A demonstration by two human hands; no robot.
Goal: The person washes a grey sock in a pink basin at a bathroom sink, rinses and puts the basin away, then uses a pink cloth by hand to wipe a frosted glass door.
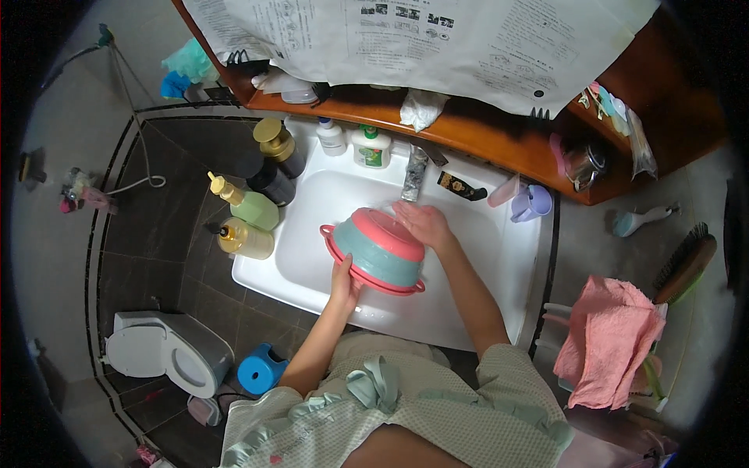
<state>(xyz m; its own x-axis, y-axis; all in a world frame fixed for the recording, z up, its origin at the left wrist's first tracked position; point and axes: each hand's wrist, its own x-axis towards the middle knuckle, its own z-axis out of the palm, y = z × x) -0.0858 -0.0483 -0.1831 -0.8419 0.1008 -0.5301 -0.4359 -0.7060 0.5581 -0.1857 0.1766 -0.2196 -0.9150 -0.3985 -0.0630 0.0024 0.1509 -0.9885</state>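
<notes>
My left hand (345,285) grips the pink rim of a pink and teal plastic basin (380,250), fingers hidden behind it. The basin is tilted over the white washbasin (316,202), with its pink underside facing the tap. My right hand (422,223) lies flat against the edge of that underside, holding nothing. Just beyond my right fingertips is the metal tap (415,174). Water glistens around the fingers and on the basin's base.
Pump bottles, including a green one (254,207), line the washbasin's left rim. A hand soap bottle (371,147) and a purple cup (531,203) stand along the back. A wooden shelf (351,115) with printed sheets overhangs it. A pink towel (611,342) hangs right.
</notes>
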